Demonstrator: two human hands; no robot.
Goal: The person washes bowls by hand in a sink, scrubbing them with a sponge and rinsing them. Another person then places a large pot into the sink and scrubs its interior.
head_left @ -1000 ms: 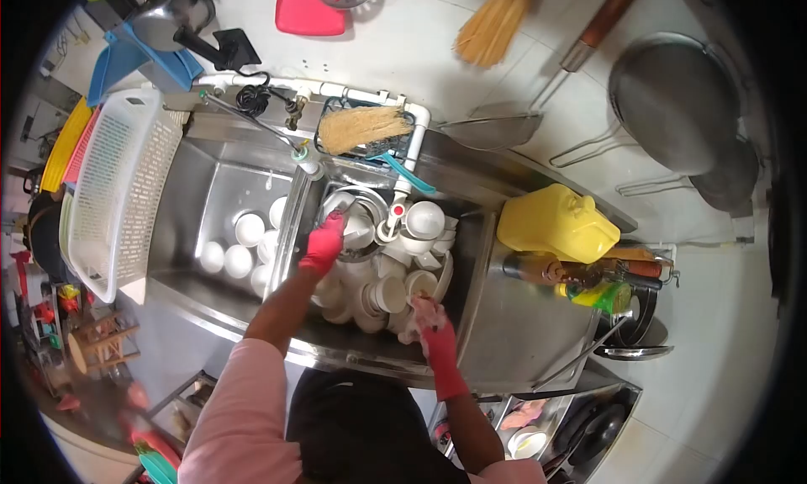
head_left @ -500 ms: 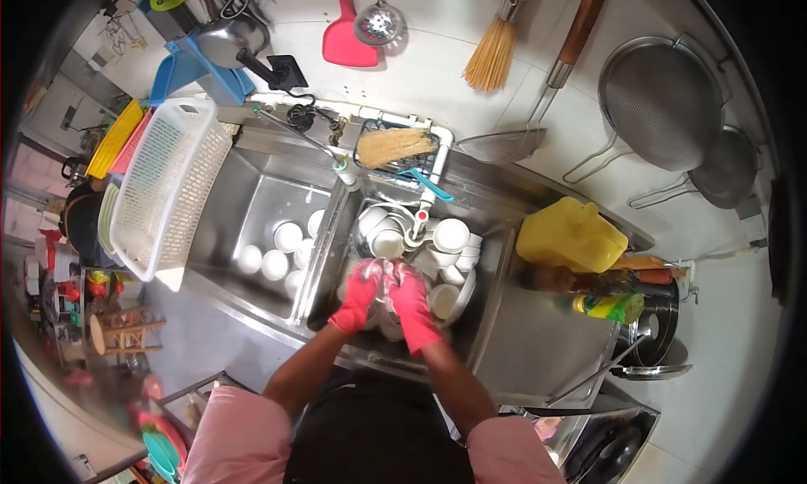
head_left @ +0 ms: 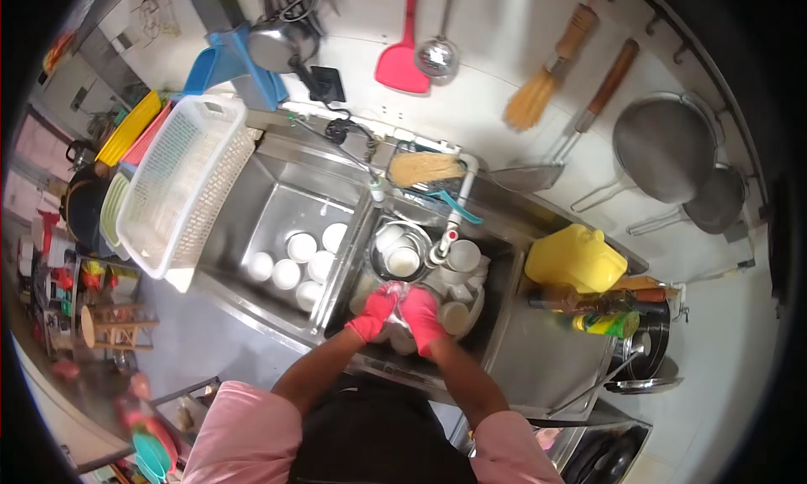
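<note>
Both my hands wear wet pink rubber gloves and meet over the right sink basin [head_left: 336,316]. The fingers of my left hand [head_left: 375,309] are curled in against my right hand [head_left: 420,314]. Something whitish shows between them, too covered to name. Just beyond the gloves, a metal bowl [head_left: 376,261] holds white cups [head_left: 402,262]. To the right of my right hand, white bowls and cups [head_left: 461,257] are piled, with another white cup [head_left: 454,317] close to the glove. More white dishes lie partly hidden under my hands.
Several white cups [head_left: 287,275] stand in the left basin [head_left: 252,206]. A white plastic basket [head_left: 181,185] sits at the left. A faucet [head_left: 443,247] reaches over the right basin. A yellow jug [head_left: 576,261] and bottles [head_left: 609,324] stand on the right counter. Strainers [head_left: 664,148] hang on the wall.
The camera view has shifted, so the wall and sink appear moved to the right. My hands stay together over the right basin, slightly lower in view.
</note>
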